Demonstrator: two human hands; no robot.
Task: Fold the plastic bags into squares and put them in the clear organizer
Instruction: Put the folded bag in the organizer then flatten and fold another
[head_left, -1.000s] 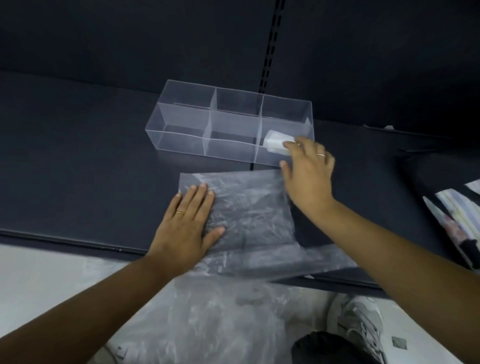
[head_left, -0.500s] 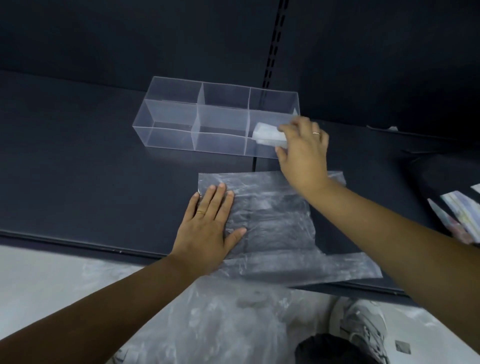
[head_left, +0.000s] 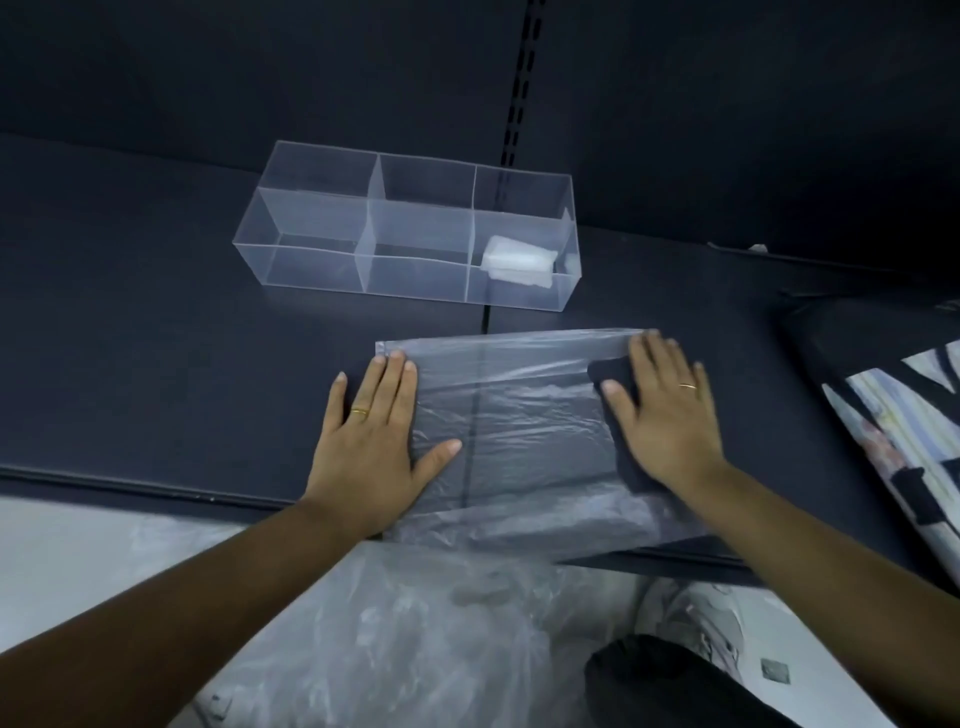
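Both hands, left (head_left: 371, 441) and right (head_left: 662, 415), press fingers-spread on the bag (head_left: 519, 431) mid-frame; above, the organizer (head_left: 311, 228) holds a folded bag (head_left: 517, 265) in its right compartment.

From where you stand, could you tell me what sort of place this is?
Probably a shop or stockroom shelf bay: a dark shelf, a slotted upright in the back panel, and a pale floor below. A clear organizer sits on it.

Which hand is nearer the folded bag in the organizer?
Right. The right hand lies flat below the folded bag, slightly right; the left hand rests farther away, down-left.
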